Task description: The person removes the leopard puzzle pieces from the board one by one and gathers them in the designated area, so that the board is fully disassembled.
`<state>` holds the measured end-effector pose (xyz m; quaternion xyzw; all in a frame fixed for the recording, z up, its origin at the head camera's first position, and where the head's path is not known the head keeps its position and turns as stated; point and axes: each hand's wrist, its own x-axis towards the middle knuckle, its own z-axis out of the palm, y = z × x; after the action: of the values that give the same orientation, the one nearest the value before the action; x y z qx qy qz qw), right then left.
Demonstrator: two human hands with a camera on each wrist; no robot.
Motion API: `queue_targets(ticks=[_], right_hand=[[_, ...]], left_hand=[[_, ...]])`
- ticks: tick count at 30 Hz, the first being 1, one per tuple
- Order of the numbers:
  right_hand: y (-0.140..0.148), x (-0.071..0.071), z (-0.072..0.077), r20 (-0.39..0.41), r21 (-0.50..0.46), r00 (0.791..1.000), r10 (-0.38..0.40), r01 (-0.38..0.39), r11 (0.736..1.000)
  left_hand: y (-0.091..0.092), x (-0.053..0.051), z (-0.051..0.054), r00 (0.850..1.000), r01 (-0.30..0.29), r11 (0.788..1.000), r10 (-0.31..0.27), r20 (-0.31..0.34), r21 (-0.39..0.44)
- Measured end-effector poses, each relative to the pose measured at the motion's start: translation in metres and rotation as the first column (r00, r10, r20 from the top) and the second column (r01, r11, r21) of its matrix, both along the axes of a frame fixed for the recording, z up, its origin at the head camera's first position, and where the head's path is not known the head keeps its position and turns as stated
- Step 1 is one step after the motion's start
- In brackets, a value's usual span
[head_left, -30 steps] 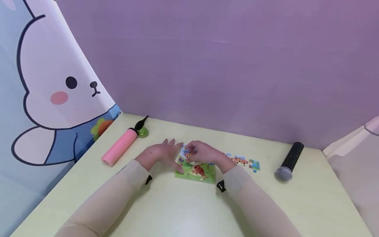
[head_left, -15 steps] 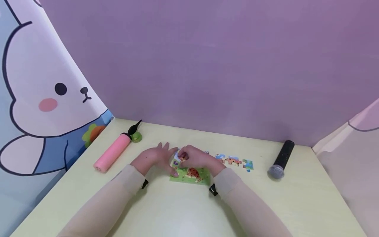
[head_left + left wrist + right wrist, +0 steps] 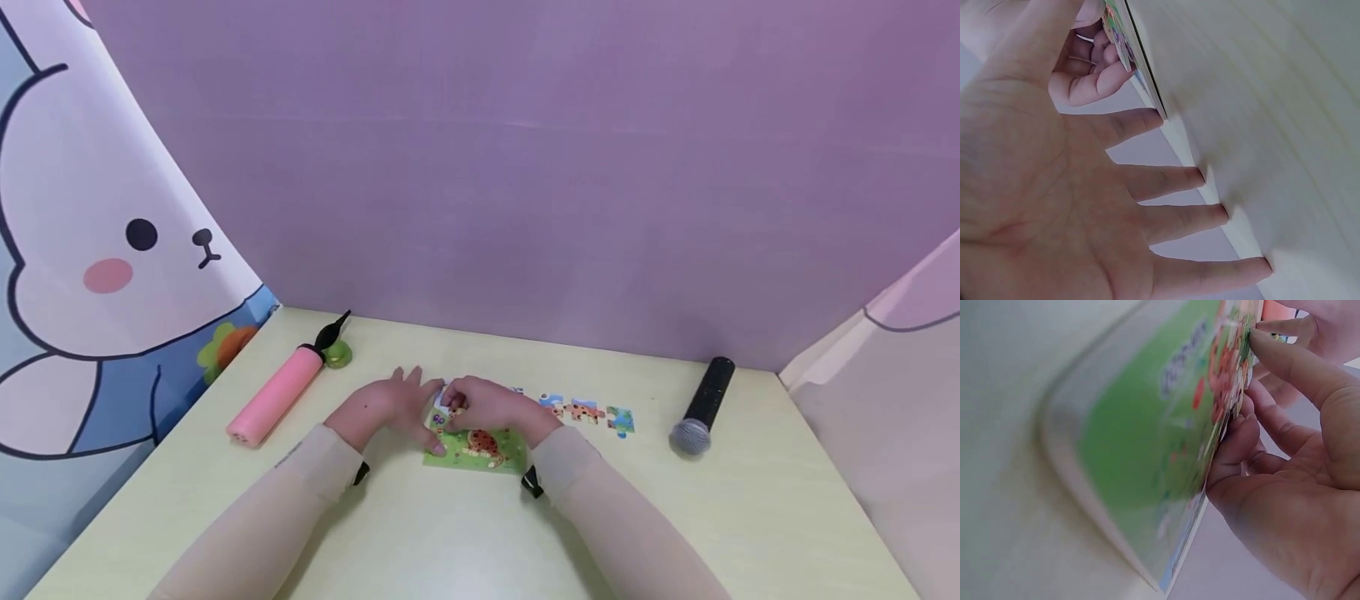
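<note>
The jigsaw puzzle board (image 3: 459, 459), green with a spotted leopard, lies flat on the table under both hands. My right hand (image 3: 487, 406) is over its upper left part, with thumb and fingers curled; in the left wrist view they pinch a small puzzle piece (image 3: 1117, 39), tilted against the board. My left hand (image 3: 397, 410) is spread at the board's left edge. Its thumb rests on the lower left corner, and the straight fingers (image 3: 1188, 223) touch the tabletop with their tips. The right hand hides part of the picture.
Several loose puzzle pieces (image 3: 584, 411) lie right of the board. A black microphone (image 3: 703, 408) is farther right. At the left are a pink hand pump (image 3: 279, 393) and a small green object (image 3: 338, 354). A purple backdrop (image 3: 525, 183) stands behind the table (image 3: 420, 542).
The head view has shifted, moving the scene left and slightly down. My right fingers have shifted slightly over the board's upper left; the left hand stays spread at its edge.
</note>
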<state>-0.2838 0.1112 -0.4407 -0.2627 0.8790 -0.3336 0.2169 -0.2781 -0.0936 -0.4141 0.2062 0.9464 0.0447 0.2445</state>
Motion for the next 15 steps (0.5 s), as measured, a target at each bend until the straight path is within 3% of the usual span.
queue_targets(ticks=[6, 15], right_hand=[[-0.0031, 0.0011, 0.0027, -0.026, 0.007, 0.999, -0.018, 0.019, 1.000], [-0.0044, 0.0032, 0.0041, 0.001, -0.028, 0.999, -0.047, 0.047, 0.998]], left_hand=[[-0.0003, 0.0000, -0.0002, 1.000, -0.003, 1.000, 0.003, -0.015, 0.023], [-0.0010, 0.0003, -0.0032, 1.000, -0.015, 1.000, 0.016, -0.024, 0.024]])
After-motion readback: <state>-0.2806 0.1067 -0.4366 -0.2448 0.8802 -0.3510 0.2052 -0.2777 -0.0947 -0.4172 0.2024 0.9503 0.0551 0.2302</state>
